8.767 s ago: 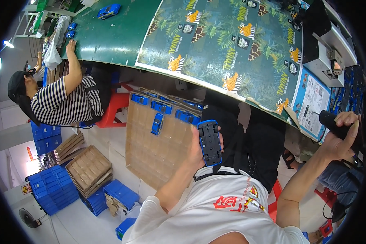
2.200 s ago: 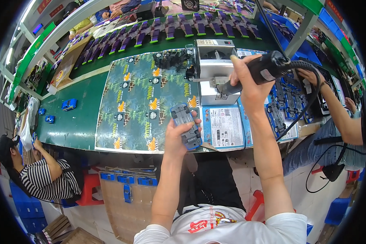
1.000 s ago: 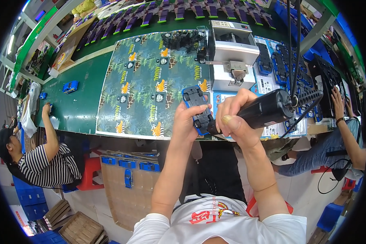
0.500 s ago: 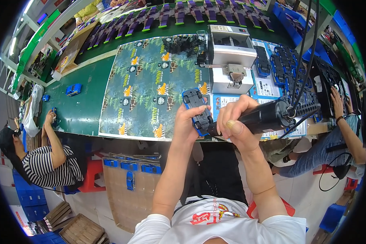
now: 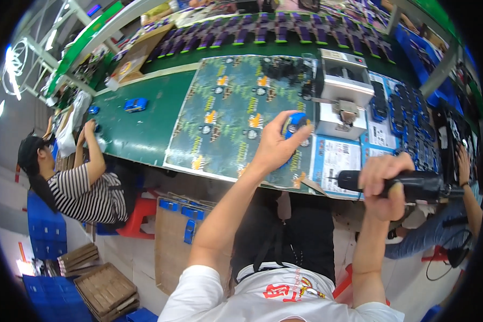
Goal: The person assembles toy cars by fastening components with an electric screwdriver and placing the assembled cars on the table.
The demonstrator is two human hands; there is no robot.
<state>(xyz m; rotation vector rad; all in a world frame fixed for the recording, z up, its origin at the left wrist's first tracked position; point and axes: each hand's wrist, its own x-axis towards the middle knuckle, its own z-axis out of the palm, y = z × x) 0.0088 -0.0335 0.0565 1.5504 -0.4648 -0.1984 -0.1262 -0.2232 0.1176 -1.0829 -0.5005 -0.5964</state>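
Note:
My left hand (image 5: 278,144) grips a blue toy car (image 5: 295,124) above the animal-print sheet (image 5: 225,112), its fingers covering part of the body. My right hand (image 5: 385,185) is wrapped round a black electric screwdriver (image 5: 421,185), held level past the front edge of the bench. The thin bit of the screwdriver points left, apart from the car. Beyond my left hand, small black parts (image 5: 287,70) lie heaped on the sheet. A white and metal box-shaped machine (image 5: 344,86) stands to the right of them.
Rows of blue cars with black undersides (image 5: 410,121) fill the right of the bench. Another blue car (image 5: 136,104) sits on the green surface at left. A co-worker in stripes (image 5: 86,188) sits there; another is at far right. A cardboard sheet (image 5: 169,252) with cars lies low.
The screwdriver has come off the car and moved right and down with my right hand. My left hand has lifted the car away and turned it over. The view has swung too.

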